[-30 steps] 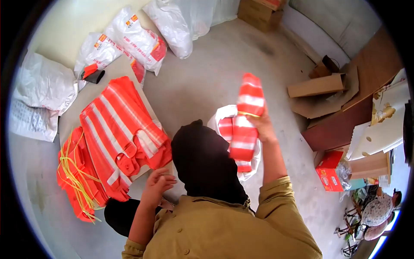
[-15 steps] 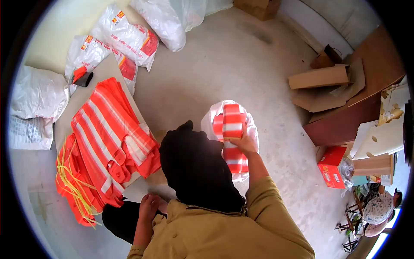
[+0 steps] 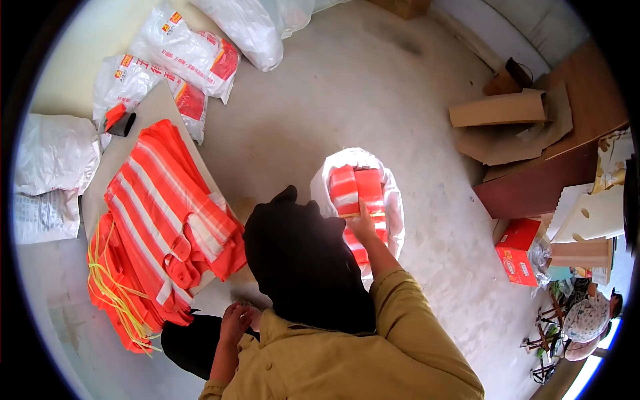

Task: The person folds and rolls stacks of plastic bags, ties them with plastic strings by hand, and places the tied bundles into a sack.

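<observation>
My right hand (image 3: 361,225) is inside the mouth of a white sack (image 3: 395,212) on the floor. Its fingers are closed on a folded bundle of red-and-white striped plastic bags (image 3: 369,189). Another striped bundle (image 3: 343,187) lies beside it in the sack, and more red and white shows below. My left hand (image 3: 233,323) rests low by my black-clad knee (image 3: 190,343), fingers curled in, with nothing visible in them. To its upper left lies a wide stack of striped plastic bags (image 3: 160,207), with yellow strips (image 3: 117,287) draped over its near end.
The stack lies on a pale board (image 3: 177,123) holding a dark roll (image 3: 123,125). Printed white sacks (image 3: 193,63) lie behind. At right are cardboard (image 3: 500,110), a brown cabinet (image 3: 533,177) and a red box (image 3: 517,250). Another person (image 3: 587,320) is at far right.
My right hand has moved the striped bundle slightly up and left, settling it deeper into the sack. More of the sack's rim shows. My left hand stays by the knee.
</observation>
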`<state>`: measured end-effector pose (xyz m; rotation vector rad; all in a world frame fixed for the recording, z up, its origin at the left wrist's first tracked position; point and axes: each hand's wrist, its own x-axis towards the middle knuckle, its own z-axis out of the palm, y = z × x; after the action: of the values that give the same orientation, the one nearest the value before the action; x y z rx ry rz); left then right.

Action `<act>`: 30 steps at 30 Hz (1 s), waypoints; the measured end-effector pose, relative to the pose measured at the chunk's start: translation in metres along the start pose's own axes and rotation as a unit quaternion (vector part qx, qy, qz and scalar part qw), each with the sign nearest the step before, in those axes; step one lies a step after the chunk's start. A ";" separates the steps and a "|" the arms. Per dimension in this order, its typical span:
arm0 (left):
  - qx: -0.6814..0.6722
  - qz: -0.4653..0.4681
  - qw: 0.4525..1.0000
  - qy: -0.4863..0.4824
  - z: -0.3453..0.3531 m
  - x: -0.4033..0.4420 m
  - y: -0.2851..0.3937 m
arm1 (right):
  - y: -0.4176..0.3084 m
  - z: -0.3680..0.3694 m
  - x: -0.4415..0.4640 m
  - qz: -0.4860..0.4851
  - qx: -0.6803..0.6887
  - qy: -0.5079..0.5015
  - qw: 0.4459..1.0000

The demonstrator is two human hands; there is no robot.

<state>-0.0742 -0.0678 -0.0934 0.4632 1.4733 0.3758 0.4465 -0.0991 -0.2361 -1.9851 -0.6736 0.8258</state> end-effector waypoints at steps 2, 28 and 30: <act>0.007 0.006 1.000 0.000 -0.005 0.007 -0.005 | -0.002 0.002 -0.013 -0.041 -0.087 0.021 0.995; 0.038 0.007 0.998 -0.048 -0.017 0.026 -0.023 | 0.006 -0.020 -0.088 -0.222 -0.469 -0.099 0.849; 0.049 0.008 0.998 -0.038 -0.014 0.020 -0.022 | 0.019 -0.015 -0.088 -0.246 -0.490 -0.081 0.832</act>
<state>-0.0873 -0.0750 -0.1226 0.5627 1.4186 0.2957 0.4047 -0.1782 -0.2205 -2.4082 -1.9063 0.3144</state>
